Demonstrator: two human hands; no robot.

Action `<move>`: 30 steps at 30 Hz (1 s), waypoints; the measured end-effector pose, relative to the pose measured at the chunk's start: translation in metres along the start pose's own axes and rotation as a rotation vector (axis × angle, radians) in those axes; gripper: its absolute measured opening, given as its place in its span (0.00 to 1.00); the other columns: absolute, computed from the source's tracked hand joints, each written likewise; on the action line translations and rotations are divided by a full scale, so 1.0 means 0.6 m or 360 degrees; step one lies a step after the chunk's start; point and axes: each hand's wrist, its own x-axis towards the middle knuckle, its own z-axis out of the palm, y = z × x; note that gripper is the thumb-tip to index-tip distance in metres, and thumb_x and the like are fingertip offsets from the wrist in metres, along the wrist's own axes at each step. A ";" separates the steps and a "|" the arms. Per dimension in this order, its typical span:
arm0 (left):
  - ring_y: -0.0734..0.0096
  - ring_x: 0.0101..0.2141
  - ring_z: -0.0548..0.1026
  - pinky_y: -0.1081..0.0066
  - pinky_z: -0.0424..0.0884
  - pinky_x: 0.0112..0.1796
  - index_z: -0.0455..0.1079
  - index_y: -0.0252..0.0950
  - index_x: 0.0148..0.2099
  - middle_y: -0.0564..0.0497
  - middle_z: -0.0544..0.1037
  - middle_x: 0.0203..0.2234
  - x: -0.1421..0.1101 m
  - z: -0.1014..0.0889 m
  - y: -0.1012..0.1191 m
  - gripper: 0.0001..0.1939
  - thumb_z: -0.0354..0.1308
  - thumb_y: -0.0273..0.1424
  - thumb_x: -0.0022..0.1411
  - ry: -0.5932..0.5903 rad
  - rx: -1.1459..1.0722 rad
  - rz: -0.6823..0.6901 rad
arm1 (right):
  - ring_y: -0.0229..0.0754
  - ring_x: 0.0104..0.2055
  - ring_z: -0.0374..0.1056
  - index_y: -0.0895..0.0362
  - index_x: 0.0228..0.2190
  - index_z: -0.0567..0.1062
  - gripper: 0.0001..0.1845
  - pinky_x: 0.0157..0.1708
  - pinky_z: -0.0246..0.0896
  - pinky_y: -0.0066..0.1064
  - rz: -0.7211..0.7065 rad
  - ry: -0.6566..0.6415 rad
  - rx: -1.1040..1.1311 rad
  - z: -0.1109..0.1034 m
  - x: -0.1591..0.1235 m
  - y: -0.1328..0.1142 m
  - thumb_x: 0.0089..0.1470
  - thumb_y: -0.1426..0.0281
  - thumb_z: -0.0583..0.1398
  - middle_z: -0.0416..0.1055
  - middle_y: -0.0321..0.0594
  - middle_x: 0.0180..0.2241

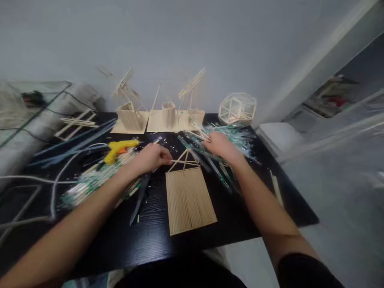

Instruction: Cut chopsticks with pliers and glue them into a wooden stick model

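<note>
A flat panel of wooden sticks point(189, 200) lies on the black table point(150, 236) in front of me, with a small stick triangle point(186, 159) at its far end. My left hand point(151, 157) is closed in a pinch on a thin stick that reaches toward the triangle. My right hand point(220, 145) rests over a heap of sticks and green-and-clear wrappers point(237, 136), fingers curled on loose sticks. The picture is blurred by motion.
A yellow glue gun point(118, 149) lies left of my left hand, beside more wrapped sticks point(90, 184). Stick models point(168, 114) and a faceted stick dome point(237, 108) stand at the back by the wall. Cables point(54, 188) trail off the left. The table's right edge drops to the floor.
</note>
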 end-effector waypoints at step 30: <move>0.68 0.27 0.76 0.67 0.70 0.33 0.75 0.38 0.34 0.48 0.81 0.28 -0.021 -0.054 0.000 0.17 0.53 0.44 0.66 0.0369 -0.0336 -0.0164 | 0.39 0.33 0.72 0.59 0.40 0.78 0.15 0.37 0.64 0.31 -0.0710 -0.0120 0.1067 0.021 -0.007 -0.029 0.69 0.66 0.54 0.79 0.41 0.34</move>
